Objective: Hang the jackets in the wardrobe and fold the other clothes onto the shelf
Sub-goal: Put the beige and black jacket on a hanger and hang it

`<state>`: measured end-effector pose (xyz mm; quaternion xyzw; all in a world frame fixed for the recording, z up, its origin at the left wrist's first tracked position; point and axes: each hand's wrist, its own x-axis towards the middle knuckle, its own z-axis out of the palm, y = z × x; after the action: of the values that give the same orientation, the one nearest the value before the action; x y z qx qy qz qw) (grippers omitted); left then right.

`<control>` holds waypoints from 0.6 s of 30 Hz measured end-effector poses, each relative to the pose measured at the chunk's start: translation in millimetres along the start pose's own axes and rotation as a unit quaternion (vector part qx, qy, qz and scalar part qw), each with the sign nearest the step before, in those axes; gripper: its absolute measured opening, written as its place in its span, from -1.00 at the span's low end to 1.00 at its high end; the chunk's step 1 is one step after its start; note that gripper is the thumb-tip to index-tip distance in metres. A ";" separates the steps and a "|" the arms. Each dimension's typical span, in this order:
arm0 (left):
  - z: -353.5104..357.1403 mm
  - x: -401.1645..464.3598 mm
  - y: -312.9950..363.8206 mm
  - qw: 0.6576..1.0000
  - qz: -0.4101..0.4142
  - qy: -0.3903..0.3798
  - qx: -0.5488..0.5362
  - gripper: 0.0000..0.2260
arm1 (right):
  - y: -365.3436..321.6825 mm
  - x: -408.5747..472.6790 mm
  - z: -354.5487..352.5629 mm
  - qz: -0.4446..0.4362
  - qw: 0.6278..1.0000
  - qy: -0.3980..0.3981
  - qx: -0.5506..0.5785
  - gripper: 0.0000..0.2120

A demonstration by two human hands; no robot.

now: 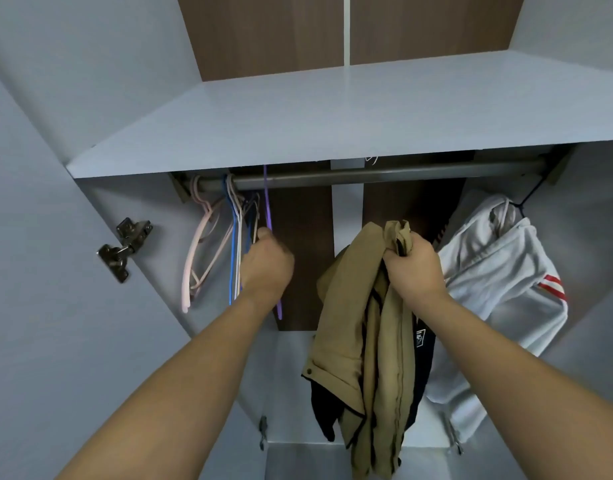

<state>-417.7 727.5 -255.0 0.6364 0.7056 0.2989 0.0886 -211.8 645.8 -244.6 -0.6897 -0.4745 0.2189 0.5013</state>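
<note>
An open wardrobe fills the view, its pale grey-blue shelf (332,109) spanning the top and bare on its upper face, with dark brown back panels (263,32) rising behind it. Under the shelf's front edge runs a metal rail (384,171) from side to side. The left door (38,237) stands swung out, a metal hinge (125,249) bolted to its inner face.

The left hand (268,263) reaches up among a cluster of empty hangers (234,237) bunched at the rail's left end: its grip is narrow, fingers curled in around one of the thin hangers, though exactly which wire it pinches cannot be told. A purple hanger (268,216) hangs just beside that grip on its right and passes behind the hand; pink and blue ones sit to its left.

The right hand (414,268) has a tight grip closed on the bunched collar of a tan jacket (360,327), which hangs straight down below the grip, folded on itself, with dark lining showing at its lower edges. The jacket is held beneath the rail, apart from it. Just to the right of this grip, a white jacket (499,271) with red stripes on its sleeve already hangs from the rail's right end, its fabric near the right wrist
</note>
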 end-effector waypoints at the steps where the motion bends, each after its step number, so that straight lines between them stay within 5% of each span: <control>1: -7.8 -7.4 -0.7 1.000 0.002 -0.015 0.007 -0.80 | 1.5 2.0 -1.6 0.001 1.000 -0.005 0.005 -0.79; 5: -55.9 -66.4 -6.8 0.994 0.028 -0.085 0.059 -0.96 | 13.2 4.8 -16.9 0.023 0.997 -0.044 0.060 -0.76; 8: -104.2 -128.9 -4.6 0.990 0.069 -0.102 0.068 -0.83 | 25.8 5.7 -25.6 0.042 0.994 -0.072 0.068 -0.77; 18: -231.4 -322.8 40.1 0.992 0.086 -0.089 0.034 -0.77 | 7.2 4.9 -60.2 -0.046 0.983 -0.088 -0.151 -0.92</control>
<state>-444.5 349.5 -129.6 0.7212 0.6474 0.2238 0.1034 -159.7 620.7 -226.1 -0.7130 -0.5757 0.1814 0.3567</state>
